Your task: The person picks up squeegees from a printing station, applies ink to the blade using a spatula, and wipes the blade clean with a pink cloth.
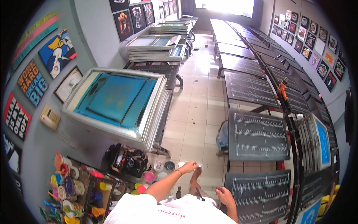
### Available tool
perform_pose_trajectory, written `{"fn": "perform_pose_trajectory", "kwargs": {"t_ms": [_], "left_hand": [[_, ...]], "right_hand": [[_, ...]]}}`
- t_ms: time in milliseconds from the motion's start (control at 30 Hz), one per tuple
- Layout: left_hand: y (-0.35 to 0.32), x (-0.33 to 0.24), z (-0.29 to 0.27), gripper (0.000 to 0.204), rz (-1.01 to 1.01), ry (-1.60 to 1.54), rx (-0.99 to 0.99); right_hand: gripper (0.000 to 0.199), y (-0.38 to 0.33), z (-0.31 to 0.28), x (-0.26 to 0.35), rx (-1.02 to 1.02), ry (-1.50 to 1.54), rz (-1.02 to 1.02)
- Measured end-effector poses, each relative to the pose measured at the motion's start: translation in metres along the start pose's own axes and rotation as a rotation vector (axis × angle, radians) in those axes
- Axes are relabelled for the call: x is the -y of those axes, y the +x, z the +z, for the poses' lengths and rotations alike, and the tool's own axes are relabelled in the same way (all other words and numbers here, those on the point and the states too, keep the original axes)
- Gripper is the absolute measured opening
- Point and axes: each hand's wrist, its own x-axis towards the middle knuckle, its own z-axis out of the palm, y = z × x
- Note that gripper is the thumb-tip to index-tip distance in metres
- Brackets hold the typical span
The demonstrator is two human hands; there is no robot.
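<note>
My left hand point(189, 167) hangs in front of my body over the tiled aisle, its fingers curled together and nothing visible in them. My right hand point(224, 195) is held low on the right with loosely bent fingers, the thumb apart, and no object showing in it. Closest to that hand is a black printing board point(261, 196) with rows of white marks; I cannot tell if they touch. One bare foot point(196, 174) shows just beyond my left hand.
Left of the aisle point(190, 123), a stack of screen-printing frames point(112, 98) rests on a table. Paint tubs point(71, 186) crowd a lower-left shelf, with jars point(150, 176) on the floor. Black boards point(257, 134) line the right. An orange tool point(283, 89) stands on their rail.
</note>
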Motion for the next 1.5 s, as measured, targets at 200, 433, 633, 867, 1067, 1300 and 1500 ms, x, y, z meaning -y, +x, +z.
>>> {"fn": "perform_pose_trajectory", "kwargs": {"t_ms": [200,433,633,867,1067,1300,1500], "left_hand": [[0.085,-0.001,-0.088,0.043,-0.284,-0.21,-0.035],[0.247,0.008,-0.186,0.032,-0.487,-0.471,-0.21],[0.43,-0.015,-0.285,0.029,-0.521,-0.587,-0.132],[0.656,-0.082,-0.416,0.033,-0.3,-0.305,-0.001],[0.773,-0.155,-0.514,0.037,-0.179,-0.516,-0.06],[0.844,-0.2,-0.646,0.037,-0.275,-0.619,-0.165],[0.957,-0.243,-0.767,0.034,-0.247,-0.749,-0.351]], "right_hand": [[0.037,0.199,-0.061,0.137,0.002,-0.184,-0.241],[0.038,0.393,-0.107,0.333,0.194,-0.234,-0.396],[0.038,0.539,-0.152,0.332,0.089,-0.252,-0.266],[0.036,0.672,-0.209,0.308,-0.064,-0.089,0.013],[0.034,0.811,-0.239,0.384,-0.049,-0.013,0.094],[0.037,1.047,-0.3,0.527,0.063,-0.256,-0.116],[0.036,1.261,-0.346,0.731,0.18,-0.481,-0.392]]}}
